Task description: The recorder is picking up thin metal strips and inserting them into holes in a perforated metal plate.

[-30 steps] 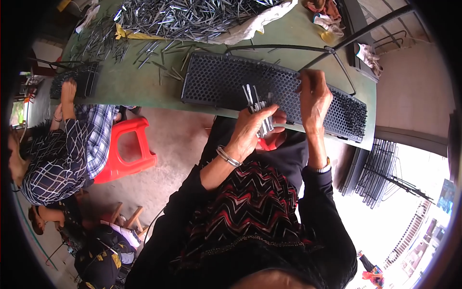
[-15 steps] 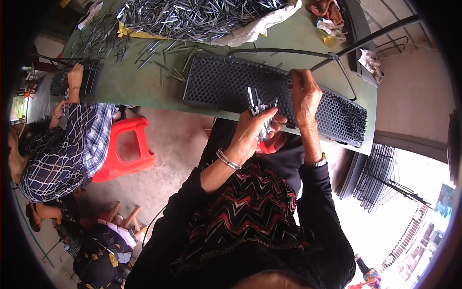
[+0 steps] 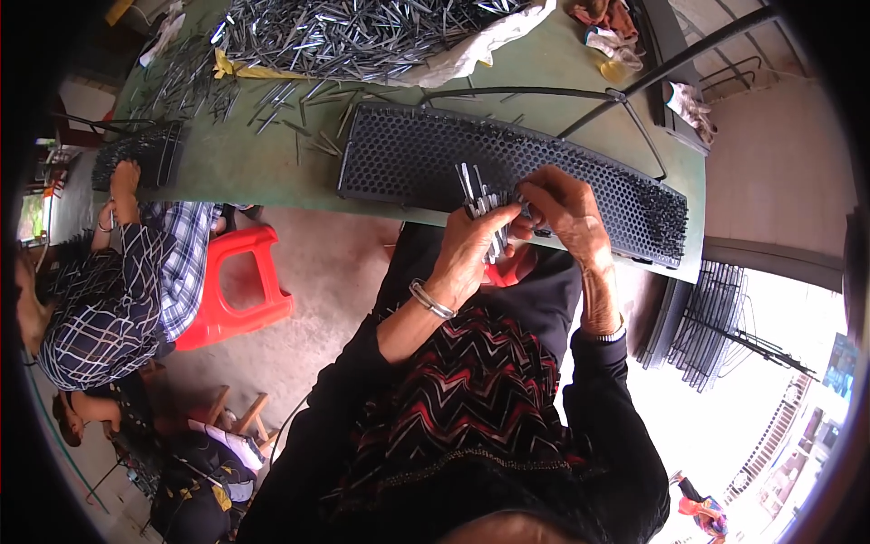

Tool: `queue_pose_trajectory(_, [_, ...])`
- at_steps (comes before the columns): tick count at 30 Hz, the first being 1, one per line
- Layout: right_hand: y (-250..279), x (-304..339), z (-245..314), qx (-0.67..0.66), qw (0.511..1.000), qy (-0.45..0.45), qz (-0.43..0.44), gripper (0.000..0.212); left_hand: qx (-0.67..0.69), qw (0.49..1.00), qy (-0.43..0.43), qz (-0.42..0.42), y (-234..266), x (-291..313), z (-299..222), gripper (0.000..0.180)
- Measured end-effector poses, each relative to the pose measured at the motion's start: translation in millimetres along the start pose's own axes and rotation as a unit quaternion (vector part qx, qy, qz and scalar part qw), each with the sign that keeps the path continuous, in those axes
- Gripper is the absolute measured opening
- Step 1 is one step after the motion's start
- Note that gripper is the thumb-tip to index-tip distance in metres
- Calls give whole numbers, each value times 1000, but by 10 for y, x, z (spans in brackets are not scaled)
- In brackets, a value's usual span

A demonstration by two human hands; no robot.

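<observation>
A bundle of thin silvery metal strips (image 3: 469, 189) sticks up out of my left hand (image 3: 460, 258), whose fingers and thumb wrap round it. Close beside the bundle is my right hand (image 3: 575, 222), its thumb and fingertips pinched together. What those fingertips hold, if anything, is too small to make out. Both hands are over the near edge of a long black tray full of round holes (image 3: 399, 150). Dark pieces stand crowded in the holes at the tray's right end and along its far side.
A heap of dark metal strips (image 3: 344, 41) lies on a white sheet on the green table (image 3: 263, 163), with loose strips around it. A black metal bar (image 3: 698, 54) crosses at the right. Another person's hand (image 3: 125, 179) works at a second tray, near a red stool (image 3: 276, 281).
My right hand has come down and left from the tray's holes to the bundle in my left hand. The left hand has stayed nearly in place, still gripping the strips.
</observation>
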State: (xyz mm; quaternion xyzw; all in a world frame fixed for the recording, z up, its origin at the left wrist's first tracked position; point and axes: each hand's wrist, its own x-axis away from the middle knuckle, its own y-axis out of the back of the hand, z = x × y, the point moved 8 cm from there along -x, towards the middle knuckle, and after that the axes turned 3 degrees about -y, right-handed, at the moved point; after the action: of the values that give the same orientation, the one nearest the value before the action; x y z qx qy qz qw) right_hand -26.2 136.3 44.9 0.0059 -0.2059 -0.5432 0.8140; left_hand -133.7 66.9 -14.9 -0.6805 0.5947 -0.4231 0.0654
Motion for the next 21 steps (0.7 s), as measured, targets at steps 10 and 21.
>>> queue_pose_trajectory(10, [499,-149,133,122,911,197,-342,7,20,999,33,-4,-83,46,42,22])
queue_pose_trajectory(21, [257,-216,117,276,858,282,-329,8,8,1000,28,-12,-6,17,35,19])
